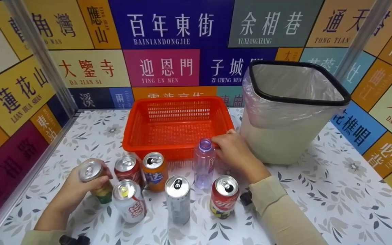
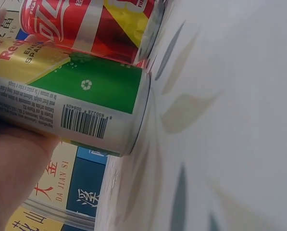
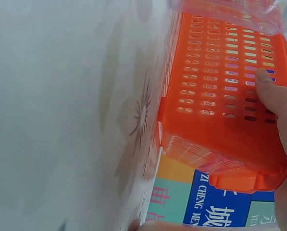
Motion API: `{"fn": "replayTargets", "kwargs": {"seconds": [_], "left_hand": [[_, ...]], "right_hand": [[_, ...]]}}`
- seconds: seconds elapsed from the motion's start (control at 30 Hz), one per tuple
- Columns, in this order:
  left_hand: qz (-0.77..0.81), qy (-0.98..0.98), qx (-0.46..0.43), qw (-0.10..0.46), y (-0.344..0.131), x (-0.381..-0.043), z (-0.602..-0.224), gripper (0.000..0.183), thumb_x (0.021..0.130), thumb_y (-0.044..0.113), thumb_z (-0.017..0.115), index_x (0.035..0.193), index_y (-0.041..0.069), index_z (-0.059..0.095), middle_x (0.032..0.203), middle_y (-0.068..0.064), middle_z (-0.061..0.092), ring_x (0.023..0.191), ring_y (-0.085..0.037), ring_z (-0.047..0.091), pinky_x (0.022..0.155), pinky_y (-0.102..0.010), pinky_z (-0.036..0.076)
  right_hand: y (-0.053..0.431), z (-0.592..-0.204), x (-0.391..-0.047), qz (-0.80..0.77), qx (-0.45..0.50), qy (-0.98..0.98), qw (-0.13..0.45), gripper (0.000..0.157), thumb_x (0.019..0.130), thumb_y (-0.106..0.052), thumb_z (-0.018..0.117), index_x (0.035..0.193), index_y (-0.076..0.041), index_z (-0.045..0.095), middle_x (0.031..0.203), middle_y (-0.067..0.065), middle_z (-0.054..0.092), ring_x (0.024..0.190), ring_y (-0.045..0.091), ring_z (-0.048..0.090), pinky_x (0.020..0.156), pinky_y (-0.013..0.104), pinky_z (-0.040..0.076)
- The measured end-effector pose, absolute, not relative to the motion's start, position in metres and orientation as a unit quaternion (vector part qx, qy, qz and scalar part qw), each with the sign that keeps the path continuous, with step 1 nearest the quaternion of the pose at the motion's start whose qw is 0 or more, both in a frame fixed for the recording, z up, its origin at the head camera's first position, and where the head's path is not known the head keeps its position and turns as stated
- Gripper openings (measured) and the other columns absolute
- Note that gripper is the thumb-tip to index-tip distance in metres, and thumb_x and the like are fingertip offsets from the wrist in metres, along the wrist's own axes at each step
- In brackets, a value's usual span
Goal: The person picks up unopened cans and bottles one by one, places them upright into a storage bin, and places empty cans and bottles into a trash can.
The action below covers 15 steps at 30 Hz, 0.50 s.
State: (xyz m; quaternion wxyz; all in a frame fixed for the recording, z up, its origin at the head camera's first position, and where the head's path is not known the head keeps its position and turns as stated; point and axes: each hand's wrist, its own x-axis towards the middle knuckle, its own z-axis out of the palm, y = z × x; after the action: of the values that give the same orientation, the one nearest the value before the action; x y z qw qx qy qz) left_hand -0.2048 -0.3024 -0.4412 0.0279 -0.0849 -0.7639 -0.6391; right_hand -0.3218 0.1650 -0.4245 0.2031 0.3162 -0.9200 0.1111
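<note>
Presently, a near-upright can (image 2: 73, 94) is gripped by left hand (image 1: 75, 189), front-left of the basket (image 1: 175, 132) held by right hand (image 1: 238, 153).

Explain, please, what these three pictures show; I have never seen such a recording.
There is no machine: you see a person's bare left hand and right hand. The wide picture is taken from the head; the other two are taken from the wrists, one each. On the patterned table stand a red-orange basket, a lined bin, a purple bottle and several cans. The left hand grips a gold-and-green can; the right hand holds the basket near a corner.
</note>
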Motion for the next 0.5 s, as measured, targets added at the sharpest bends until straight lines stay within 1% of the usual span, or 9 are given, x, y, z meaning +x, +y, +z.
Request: {"fn": "replayTargets", "kwargs": {"seconds": [0.17,0.33,0.5], "left_hand": [[-0.661,-0.745,-0.081,0.037,-0.2997,-0.2035,-0.4405,0.024,0.097,-0.010,0.065,0.119,-0.013,0.055,0.098,-0.011,0.074,0.092,-0.020,0.071,0.087,-0.029,0.056],[-0.676,-0.732,-0.070,0.052,-0.2963,-0.2039,-0.4387,0.023,0.094,-0.013,0.066,0.115,-0.013,0.055,0.095,-0.009,0.074,0.090,-0.022,0.073,0.086,-0.030,0.057],[-0.689,-0.720,-0.053,0.063,-0.2959,-0.2050,-0.4327,0.021,0.095,-0.011,0.067,0.114,-0.010,0.057,0.095,-0.010,0.074,0.092,-0.022,0.072,0.089,-0.031,0.056]], "right_hand": [[0.1642,-0.4254,-0.3223,0.110,0.310,-0.924,0.192,0.005,0.093,-0.010,0.075,0.095,-0.014,0.075,0.091,0.004,0.080,0.079,0.029,0.063,0.083,0.042,0.047],[0.1645,-0.4261,-0.3224,0.108,0.312,-0.923,0.198,0.007,0.093,-0.011,0.078,0.099,-0.014,0.076,0.094,0.004,0.080,0.080,0.028,0.063,0.082,0.042,0.047],[0.1644,-0.4258,-0.3234,0.106,0.314,-0.922,0.198,0.006,0.092,-0.009,0.077,0.095,-0.014,0.075,0.091,0.004,0.080,0.077,0.028,0.063,0.082,0.041,0.046]]}}
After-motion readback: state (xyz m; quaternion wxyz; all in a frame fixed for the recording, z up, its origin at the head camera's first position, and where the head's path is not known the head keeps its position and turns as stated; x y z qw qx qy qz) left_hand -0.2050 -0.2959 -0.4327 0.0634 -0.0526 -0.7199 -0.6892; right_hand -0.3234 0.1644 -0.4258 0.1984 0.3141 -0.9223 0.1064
